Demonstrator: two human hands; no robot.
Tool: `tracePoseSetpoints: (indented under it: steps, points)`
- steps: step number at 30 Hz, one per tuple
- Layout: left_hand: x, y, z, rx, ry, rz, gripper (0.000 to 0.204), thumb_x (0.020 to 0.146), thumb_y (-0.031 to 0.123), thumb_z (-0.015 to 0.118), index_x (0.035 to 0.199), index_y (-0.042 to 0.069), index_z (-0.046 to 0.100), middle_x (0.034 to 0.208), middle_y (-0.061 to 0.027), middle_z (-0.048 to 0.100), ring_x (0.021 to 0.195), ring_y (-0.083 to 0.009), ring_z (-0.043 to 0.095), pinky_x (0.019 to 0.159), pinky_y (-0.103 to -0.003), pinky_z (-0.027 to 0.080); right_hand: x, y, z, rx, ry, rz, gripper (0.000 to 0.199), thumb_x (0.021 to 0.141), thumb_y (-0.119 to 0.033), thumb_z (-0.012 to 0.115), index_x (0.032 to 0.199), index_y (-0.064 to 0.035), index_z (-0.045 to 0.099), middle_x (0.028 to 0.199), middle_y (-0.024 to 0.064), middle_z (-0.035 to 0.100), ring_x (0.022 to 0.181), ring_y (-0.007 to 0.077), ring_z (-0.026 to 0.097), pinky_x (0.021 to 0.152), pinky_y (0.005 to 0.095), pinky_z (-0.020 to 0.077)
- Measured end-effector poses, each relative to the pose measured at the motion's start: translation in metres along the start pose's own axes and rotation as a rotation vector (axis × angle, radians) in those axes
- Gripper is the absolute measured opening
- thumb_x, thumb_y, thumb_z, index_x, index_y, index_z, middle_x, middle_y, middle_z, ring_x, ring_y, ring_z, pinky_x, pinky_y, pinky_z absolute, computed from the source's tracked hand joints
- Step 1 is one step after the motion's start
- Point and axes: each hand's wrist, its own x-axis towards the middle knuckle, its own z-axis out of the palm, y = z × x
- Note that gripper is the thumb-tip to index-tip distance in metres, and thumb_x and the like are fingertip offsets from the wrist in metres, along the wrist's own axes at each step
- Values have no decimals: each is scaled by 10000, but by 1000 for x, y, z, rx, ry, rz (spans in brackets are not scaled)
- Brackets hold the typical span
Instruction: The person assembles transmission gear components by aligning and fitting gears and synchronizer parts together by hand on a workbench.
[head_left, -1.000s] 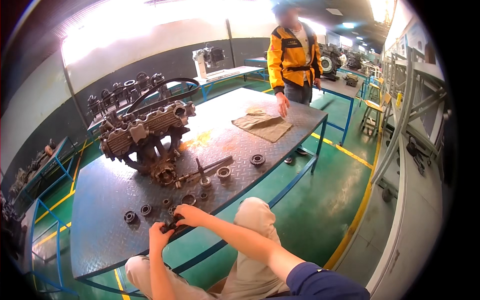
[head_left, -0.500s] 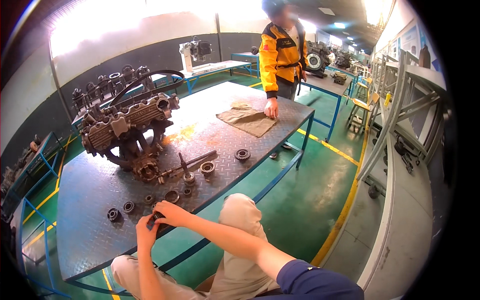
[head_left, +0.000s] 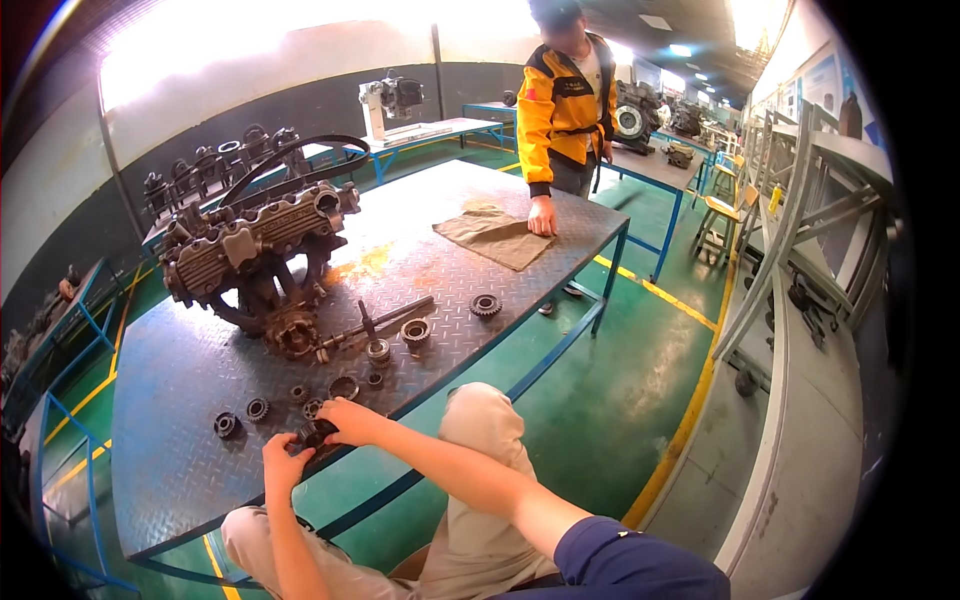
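Near the front edge of the metal-topped table, a dark toothed gear (head_left: 315, 432) sits between my two hands. My left hand (head_left: 284, 462) grips its left side with thumb and fingers. From the right, my right hand (head_left: 352, 422) closes over its other side, hiding part of it. Just beyond are a ring gear (head_left: 343, 387), a small gear (head_left: 299, 394) and another small gear (head_left: 312, 408). Two more gears lie to the left, a dark gear (head_left: 227, 425) and a grey gear (head_left: 257, 410). A gear (head_left: 378, 350) with a shaft standing in it is farther off.
A large engine (head_left: 255, 240) stands at the table's far left. Beside a long shaft (head_left: 395, 317) are a gear (head_left: 415, 332) and another gear (head_left: 485, 306). A person in a yellow-black jacket (head_left: 553, 110) rests a hand by a brown cloth (head_left: 495, 236). The table (head_left: 180, 480) ends before my knees.
My hands have drawn slightly apart, and more of the dark gear between them shows. My left hand has shifted a little left and down. The other person's head has tipped downward.
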Motion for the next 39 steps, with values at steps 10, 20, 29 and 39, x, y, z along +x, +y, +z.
tracePoseSetpoints:
  steps: [10,20,29,39]
  points:
    - [0,-5,1,-9,-13,8,449,642,90,850,1050,-6,689,890,-133,671,791,-252,611,739,-356,503,8,1,0,242,104,-54,342,792,-189,772,1039,-6,622,1059,171,602,1048,371,552,926,433,450]
    - [0,15,7,-101,78,231,504,703,13,770,1194,34,657,1018,-120,674,829,-237,597,800,-343,500,5,-14,-6,2,134,-141,307,825,-195,738,1045,-18,617,1066,142,574,1056,356,529,937,432,435]
    - [3,8,14,-47,80,229,332,776,40,736,1100,2,674,1005,-160,679,815,-292,633,773,-374,503,6,-12,0,-31,170,-183,341,844,-217,714,1102,-16,618,1090,132,576,1070,341,525,953,420,432]
    - [9,-5,22,-43,109,156,311,810,75,715,1103,-12,662,952,-178,670,813,-307,634,782,-390,502,10,4,0,44,130,19,467,809,-166,749,1232,-32,605,1164,163,608,1111,370,552,990,440,439]
